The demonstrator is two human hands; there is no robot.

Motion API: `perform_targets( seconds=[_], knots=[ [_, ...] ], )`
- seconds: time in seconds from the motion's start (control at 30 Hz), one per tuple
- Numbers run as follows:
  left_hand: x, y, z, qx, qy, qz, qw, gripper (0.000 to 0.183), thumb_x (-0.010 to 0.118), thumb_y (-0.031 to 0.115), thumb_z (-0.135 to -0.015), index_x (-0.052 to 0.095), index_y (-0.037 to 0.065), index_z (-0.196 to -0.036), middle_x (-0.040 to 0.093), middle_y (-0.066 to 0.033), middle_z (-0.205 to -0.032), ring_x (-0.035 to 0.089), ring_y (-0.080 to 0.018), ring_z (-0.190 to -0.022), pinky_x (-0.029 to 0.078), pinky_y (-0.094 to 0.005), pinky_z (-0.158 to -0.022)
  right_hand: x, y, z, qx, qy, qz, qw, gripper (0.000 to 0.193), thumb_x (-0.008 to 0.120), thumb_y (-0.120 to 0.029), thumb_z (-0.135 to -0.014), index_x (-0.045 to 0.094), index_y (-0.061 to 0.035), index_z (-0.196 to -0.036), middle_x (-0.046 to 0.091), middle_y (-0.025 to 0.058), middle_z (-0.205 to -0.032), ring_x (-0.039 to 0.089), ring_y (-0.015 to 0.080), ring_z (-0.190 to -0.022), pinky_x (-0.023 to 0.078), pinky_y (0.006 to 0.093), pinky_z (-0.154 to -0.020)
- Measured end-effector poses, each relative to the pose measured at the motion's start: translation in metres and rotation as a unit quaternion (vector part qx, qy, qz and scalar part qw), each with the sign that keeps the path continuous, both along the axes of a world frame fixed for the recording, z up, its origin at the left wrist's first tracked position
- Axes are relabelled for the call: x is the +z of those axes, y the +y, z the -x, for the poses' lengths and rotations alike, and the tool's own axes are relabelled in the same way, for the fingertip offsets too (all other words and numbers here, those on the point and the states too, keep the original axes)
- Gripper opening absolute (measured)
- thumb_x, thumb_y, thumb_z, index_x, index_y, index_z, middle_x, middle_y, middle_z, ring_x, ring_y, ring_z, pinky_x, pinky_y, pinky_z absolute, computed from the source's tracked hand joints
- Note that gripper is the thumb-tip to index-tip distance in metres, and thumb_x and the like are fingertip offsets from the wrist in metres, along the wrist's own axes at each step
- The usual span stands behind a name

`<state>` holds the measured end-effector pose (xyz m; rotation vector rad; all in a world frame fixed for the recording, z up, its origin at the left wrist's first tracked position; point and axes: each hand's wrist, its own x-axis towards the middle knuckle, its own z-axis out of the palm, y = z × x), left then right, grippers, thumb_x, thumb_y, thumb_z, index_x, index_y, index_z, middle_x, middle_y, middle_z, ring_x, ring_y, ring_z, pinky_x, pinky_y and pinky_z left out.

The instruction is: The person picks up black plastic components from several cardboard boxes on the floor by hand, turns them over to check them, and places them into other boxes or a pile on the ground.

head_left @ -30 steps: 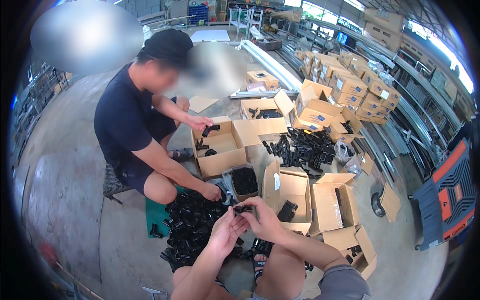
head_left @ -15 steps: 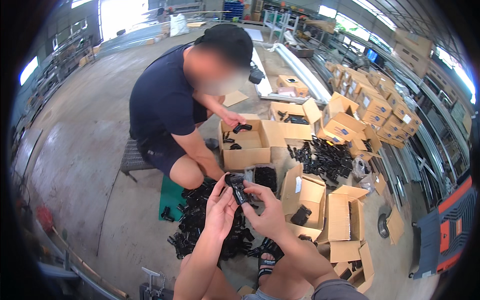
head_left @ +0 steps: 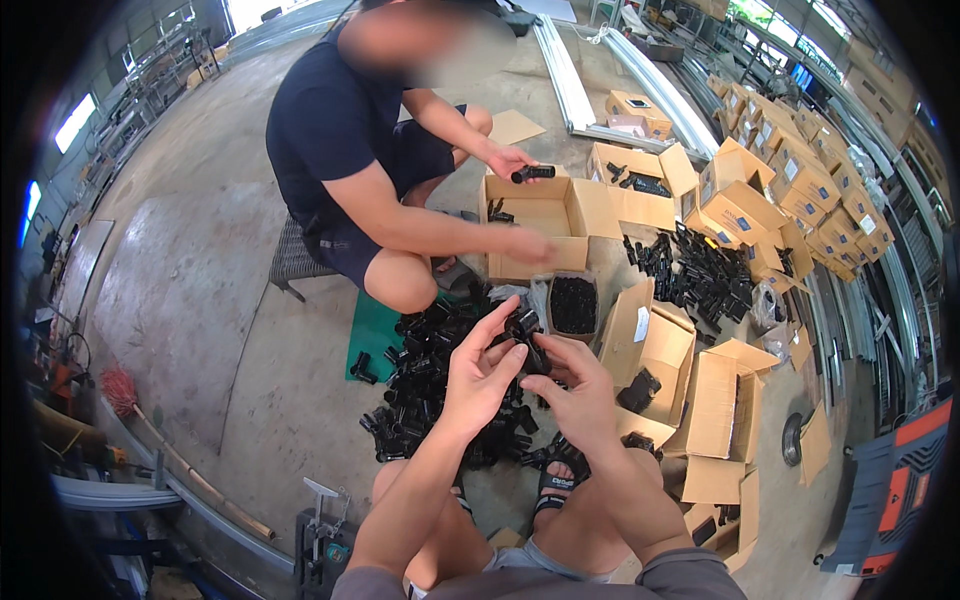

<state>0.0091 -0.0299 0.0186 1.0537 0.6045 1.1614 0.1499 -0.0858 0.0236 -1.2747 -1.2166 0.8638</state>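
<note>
Between my hands is a black tube-shaped plastic fitting [head_left: 522, 326], held up over a heap of similar black fittings [head_left: 410, 400] on the floor. My left hand [head_left: 482, 378] grips it from the left, with the thumb in front and the forefinger stretched along it. From the right, my right hand [head_left: 575, 392] pinches its lower end between thumb and fingers. The co-worker opposite holds another black fitting [head_left: 532, 173] over an open cardboard box [head_left: 540, 262]; that person's other hand is blurred by motion.
A small box of tiny black parts [head_left: 573, 305] stands just beyond my right hand. Open cartons [head_left: 722, 400] line the right, with another black pile [head_left: 705, 280] behind them. A green mat [head_left: 362, 340] shows beside the heap. Metal profiles [head_left: 655, 80] lie farther back.
My view has tilted downward and left. My hands have turned the fitting between them. The co-worker's lower arm has come up from the heap toward the open box.
</note>
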Motion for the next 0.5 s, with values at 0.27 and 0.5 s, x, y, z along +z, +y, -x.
perform_targets(
  seconds=[0.27, 0.5],
  knots=[
    [-0.002, 0.003, -0.006, -0.021, 0.002, 0.022, 1.0, 0.054, 0.06, -0.007, -0.093, 0.048, 0.005, -0.144, 0.058, -0.0111, -0.133, 0.06, -0.0123, -0.11, 0.049, -0.0266, -0.096, -0.005, 0.0, -0.022, 0.029, 0.152, 0.059, 0.986, 0.044, 0.075, 0.0, -0.084, 0.062, 0.0005, -0.126, 0.068, 0.0089, -0.114, 0.064, 0.0144, -0.103, 0.053, 0.028, -0.089],
    [-0.011, 0.001, -0.01, -0.025, 0.006, 0.018, 1.0, 0.051, 0.061, -0.005, -0.093, 0.049, 0.004, -0.143, 0.063, -0.0113, -0.127, 0.062, -0.0126, -0.108, 0.05, -0.027, -0.095, -0.023, 0.0, -0.009, -0.024, 0.12, 0.039, 0.992, 0.04, 0.071, 0.0, -0.089, 0.061, 0.0025, -0.127, 0.066, 0.0073, -0.114, 0.064, 0.0131, -0.102, 0.051, 0.0268, -0.09]
  ],
)
